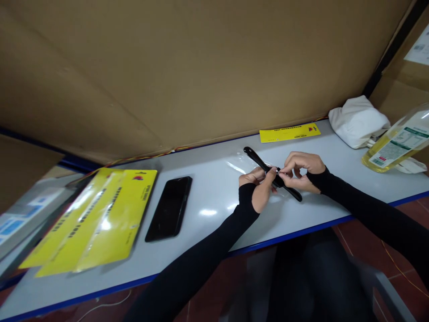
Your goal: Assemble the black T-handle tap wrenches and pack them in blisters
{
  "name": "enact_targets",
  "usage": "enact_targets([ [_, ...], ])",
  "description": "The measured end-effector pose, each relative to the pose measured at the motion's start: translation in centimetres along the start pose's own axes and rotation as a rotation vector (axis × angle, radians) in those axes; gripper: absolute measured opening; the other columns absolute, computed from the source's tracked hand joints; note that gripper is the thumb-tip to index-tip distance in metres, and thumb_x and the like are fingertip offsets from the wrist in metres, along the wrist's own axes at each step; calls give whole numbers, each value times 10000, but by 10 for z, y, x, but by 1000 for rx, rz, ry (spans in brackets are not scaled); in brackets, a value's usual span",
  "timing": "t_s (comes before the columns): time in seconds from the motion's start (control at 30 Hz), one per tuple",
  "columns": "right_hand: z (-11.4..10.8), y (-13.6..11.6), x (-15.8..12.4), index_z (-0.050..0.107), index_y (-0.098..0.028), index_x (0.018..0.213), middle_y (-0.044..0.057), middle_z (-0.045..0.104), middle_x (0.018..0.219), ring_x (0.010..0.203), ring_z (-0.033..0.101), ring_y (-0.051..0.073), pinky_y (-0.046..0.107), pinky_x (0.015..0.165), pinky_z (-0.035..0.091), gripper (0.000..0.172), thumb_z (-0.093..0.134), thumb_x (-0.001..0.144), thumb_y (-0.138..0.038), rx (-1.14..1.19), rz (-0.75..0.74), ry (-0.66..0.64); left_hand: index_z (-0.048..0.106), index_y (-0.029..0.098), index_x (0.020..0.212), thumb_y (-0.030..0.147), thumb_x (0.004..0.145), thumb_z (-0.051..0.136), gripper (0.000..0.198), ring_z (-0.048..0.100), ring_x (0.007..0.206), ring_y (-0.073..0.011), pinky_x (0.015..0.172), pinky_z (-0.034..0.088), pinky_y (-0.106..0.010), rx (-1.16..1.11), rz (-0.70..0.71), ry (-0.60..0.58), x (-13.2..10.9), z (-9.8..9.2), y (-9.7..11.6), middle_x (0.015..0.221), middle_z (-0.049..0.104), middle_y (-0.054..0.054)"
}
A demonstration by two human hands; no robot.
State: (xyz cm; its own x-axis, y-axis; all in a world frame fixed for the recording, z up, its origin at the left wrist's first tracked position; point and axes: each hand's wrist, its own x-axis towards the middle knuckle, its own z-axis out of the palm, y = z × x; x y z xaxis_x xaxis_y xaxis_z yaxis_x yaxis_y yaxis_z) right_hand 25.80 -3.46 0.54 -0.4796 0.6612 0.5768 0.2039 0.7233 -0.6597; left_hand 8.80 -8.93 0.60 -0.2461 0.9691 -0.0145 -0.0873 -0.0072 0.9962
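Closely held: black two-handled tool [278, 181] above a grey table [208, 194]

The left hand [263, 190] grips its middle; the right hand [306, 165] pinches a tiny part there, too small to identify. A black phone [169, 209] lies to the left.

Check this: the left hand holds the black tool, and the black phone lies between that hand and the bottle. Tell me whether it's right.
Not quite: the head view shows the black phone between the left hand and the overlapping yellow cards. That hand does hold the black tool.
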Motion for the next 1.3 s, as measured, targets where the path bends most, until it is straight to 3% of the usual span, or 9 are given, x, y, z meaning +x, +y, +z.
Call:
enact_targets([
  [0.27,-3,-5,-2,726,-273,738,15,735,773,625,624,142,304,518,435,164,797,851,-368,-72,62,-65,750,146,662,462,720,867,341,548,396,-115,415,445,-259,-9,-34,18,1,0,-2,561,634,-7],
  [0.4,-1,-9,-2,662,-251,692,-3,691,684,584,599,141,290,495,421,228,814,817,-366,-37,140,-17,757,153,680,470,731,858,337,555,397,-112,415,454,-259,6,-6,10,0,-1,-3,604,665,-13],
  [0.67,4,-5,-1,589,-203,687,-23,604,614,508,478,85,232,476,377,272,822,773,-314,176,363,-76,742,153,632,415,767,840,310,565,375,-86,380,434,-257,50,25,4,-4,1,-4,859,748,-61],
  [0.8,3,-3,1,647,-198,814,-29,598,682,585,519,98,231,521,417,165,799,776,-247,283,336,-86,755,155,650,421,765,848,304,559,377,-85,376,430,-253,30,22,-7,-5,2,-5,833,732,-54],
  [0.9,0,-7,2,733,-203,997,-2,639,784,685,582,129,236,537,438,218,777,785,-224,333,303,-75,754,151,652,439,772,840,323,554,380,-89,381,425,-247,24,13,-21,-4,1,-5,754,709,-43],
  [1.03,-4,-10,5,765,-185,839,35,696,773,686,609,142,228,491,403,98,786,782,-263,332,351,-94,774,151,685,431,782,820,300,559,377,-91,381,424,-240,30,2,-17,-4,1,-5,728,709,-36],
  [1.13,-5,-8,5,754,-173,820,31,707,739,656,617,132,208,469,395,147,843,747,-264,340,397,-86,758,147,666,428,788,806,310,566,382,-87,385,430,-236,36,6,-20,-4,1,-5,752,721,-39],
  [1.3,-2,-5,3,740,-173,877,-24,656,675,552,613,95,204,492,514,207,874,761,-281,464,397,-106,730,138,633,453,779,803,354,561,373,-88,378,425,-235,42,10,-35,-4,1,-3,740,713,-42],
])
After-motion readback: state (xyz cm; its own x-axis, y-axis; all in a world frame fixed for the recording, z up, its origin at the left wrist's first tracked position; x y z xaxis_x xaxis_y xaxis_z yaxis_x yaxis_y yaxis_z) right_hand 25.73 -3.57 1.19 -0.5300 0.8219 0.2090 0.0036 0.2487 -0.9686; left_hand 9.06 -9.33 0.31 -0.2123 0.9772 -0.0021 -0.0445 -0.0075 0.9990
